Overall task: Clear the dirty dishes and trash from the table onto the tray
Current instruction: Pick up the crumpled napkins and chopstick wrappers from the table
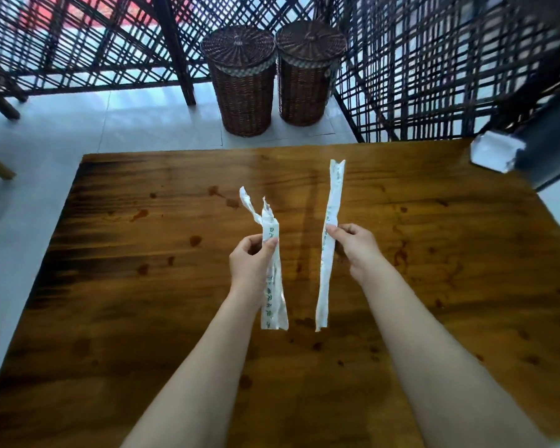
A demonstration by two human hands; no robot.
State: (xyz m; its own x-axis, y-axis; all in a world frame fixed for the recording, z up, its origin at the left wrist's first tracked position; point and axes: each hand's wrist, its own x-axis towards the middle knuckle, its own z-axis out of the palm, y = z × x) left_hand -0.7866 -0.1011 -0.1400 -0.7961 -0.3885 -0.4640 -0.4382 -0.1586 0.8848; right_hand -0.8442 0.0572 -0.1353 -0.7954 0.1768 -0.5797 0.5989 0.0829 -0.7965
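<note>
Your left hand and right hand each pinch a wrapper between fingers; tray unseen, delivery apparently outstanding.

A wooden table with a dark-stained, glossy top is shown. Small reddish-brown stains are scattered across it. A white, blurred object is seen at the far right corner; whether it rests on the top cannot be told. Beyond the far edge, a left wicker basket and a right wicker basket, both lidded, are set just beside each other on the pale tiled floor.
</note>
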